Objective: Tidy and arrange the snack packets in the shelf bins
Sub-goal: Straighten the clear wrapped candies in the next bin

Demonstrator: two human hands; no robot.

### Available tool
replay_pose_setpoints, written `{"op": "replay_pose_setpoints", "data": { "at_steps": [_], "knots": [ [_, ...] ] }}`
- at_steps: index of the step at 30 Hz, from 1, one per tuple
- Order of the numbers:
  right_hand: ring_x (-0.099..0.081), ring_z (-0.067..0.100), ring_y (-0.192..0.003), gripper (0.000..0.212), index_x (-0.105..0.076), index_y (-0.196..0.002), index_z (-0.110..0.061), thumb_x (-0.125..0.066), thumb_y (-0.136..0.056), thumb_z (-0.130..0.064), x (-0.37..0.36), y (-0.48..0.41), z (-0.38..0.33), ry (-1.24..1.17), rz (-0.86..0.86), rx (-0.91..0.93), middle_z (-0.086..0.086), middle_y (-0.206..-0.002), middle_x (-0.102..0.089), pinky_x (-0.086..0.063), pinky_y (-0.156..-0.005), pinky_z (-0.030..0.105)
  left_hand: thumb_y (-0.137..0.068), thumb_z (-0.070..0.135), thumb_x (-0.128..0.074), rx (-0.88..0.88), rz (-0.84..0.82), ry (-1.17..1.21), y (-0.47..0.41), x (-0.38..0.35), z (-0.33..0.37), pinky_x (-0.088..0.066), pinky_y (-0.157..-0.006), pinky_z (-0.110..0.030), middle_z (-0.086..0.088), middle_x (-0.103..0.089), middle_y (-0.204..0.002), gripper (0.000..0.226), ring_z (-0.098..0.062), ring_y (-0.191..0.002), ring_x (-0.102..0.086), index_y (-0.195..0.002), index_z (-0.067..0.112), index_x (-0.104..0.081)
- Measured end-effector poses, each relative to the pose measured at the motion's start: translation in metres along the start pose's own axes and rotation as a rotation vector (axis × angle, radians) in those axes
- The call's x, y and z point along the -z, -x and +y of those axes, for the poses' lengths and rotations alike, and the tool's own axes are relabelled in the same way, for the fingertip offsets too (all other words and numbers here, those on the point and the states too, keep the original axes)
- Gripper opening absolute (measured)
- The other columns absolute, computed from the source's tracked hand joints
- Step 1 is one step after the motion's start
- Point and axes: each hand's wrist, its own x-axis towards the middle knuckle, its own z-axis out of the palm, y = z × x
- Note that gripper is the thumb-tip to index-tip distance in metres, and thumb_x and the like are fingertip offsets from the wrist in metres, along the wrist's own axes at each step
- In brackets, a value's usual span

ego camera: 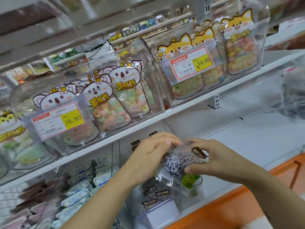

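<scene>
Clear crinkled packet (179, 162), dark contents, white lettering

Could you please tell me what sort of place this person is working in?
Probably a snack shop aisle: clear bins of candy bags on white shelves, with yellow price tags reading 16.80.

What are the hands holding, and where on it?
One clear snack packet: the left hand pinches its upper left edge, the right hand grips its right side.
</scene>
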Motion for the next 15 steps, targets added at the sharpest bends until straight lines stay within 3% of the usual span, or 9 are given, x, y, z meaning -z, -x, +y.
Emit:
{"op": "replay_pose_setpoints", "data": {
  "at_steps": [2,4,6,7,8,11,13,15],
  "knots": [
    [-0.069,0.014,-0.079,0.011,-0.073,-0.085,-0.01,-0.077,-0.075,-0.009,0.003,0.001,0.004,-0.102,0.095,-0.027,0.003,-0.086,-0.072,-0.054,-0.07,0.026,-0.09,0.029,-0.038,0.041,0.08,0.092,-0.004,0.003,-0.007,-0.042,-0.095,-0.017,0.019,-0.068,-0.106,0.033,0.001,-0.105,-0.059,-0.093,0.03,-0.071],
    [-0.069,0.021,-0.074,0.011,-0.073,-0.079,-0.01,-0.079,-0.072,-0.017,0.006,-0.002,0.016,-0.265,0.311,-0.093,0.009,-0.08,-0.073,-0.053,-0.07,0.026,-0.091,0.036,-0.041,0.138,0.213,0.139,-0.008,0.007,-0.019,-0.043,-0.09,-0.018,0.016,-0.069,-0.1,0.031,-0.004,-0.098,-0.062,-0.088,0.038,-0.071],
    [-0.064,0.031,-0.073,0.046,-0.07,-0.085,-0.006,-0.084,-0.062,-0.043,0.007,-0.007,0.033,-0.383,0.55,-0.178,0.013,-0.079,-0.07,-0.05,-0.075,0.038,-0.096,0.035,-0.045,0.265,0.281,0.049,-0.011,0.012,-0.035,-0.043,-0.082,-0.017,0.016,-0.068,-0.096,0.026,0.0,-0.087,-0.062,-0.089,0.04,-0.069],
    [-0.058,0.028,-0.07,0.063,-0.066,-0.087,-0.001,-0.083,-0.056,-0.054,0.006,-0.008,0.041,-0.414,0.64,-0.215,0.017,-0.078,-0.064,-0.048,-0.074,0.041,-0.097,0.032,-0.046,0.315,0.228,-0.085,-0.014,0.014,-0.043,-0.043,-0.076,-0.014,0.02,-0.067,-0.097,0.023,0.005,-0.079,-0.06,-0.09,0.04,-0.066],
    [-0.054,0.025,-0.072,0.066,-0.064,-0.087,0.001,-0.082,-0.057,-0.054,0.004,-0.011,0.046,-0.445,0.706,-0.247,0.023,-0.078,-0.06,-0.049,-0.077,0.045,-0.097,0.03,-0.047,0.352,0.113,-0.231,-0.016,0.014,-0.05,-0.044,-0.074,-0.012,0.022,-0.065,-0.101,0.019,0.006,-0.074,-0.058,-0.094,0.041,-0.062],
    [-0.064,0.031,-0.086,0.015,-0.068,-0.082,-0.009,-0.076,-0.077,-0.021,-0.002,-0.019,0.052,-0.619,0.822,-0.337,0.022,-0.093,-0.069,-0.048,-0.093,0.055,-0.095,0.029,-0.052,0.39,-0.234,-0.484,-0.028,0.005,-0.071,-0.038,-0.083,-0.011,0.018,-0.06,-0.118,0.022,0.003,-0.089,-0.052,-0.114,0.033,-0.062],
    [-0.065,0.036,-0.096,0.004,-0.068,-0.08,-0.012,-0.072,-0.08,-0.015,-0.004,-0.023,0.052,-0.679,0.844,-0.377,0.02,-0.097,-0.07,-0.047,-0.095,0.054,-0.093,0.027,-0.057,0.379,-0.325,-0.598,-0.039,0.001,-0.082,-0.039,-0.088,-0.012,0.012,-0.062,-0.121,0.023,0.001,-0.098,-0.056,-0.115,0.028,-0.064],
    [-0.064,0.037,-0.1,0.004,-0.068,-0.079,-0.013,-0.071,-0.081,-0.014,-0.004,-0.028,0.054,-0.693,0.854,-0.393,0.019,-0.096,-0.07,-0.048,-0.095,0.053,-0.09,0.033,-0.06,0.352,-0.316,-0.767,-0.05,0.0,-0.088,-0.046,-0.087,-0.02,0.01,-0.062,-0.12,0.024,-0.005,-0.096,-0.059,-0.114,0.032,-0.062]
  ]
}}
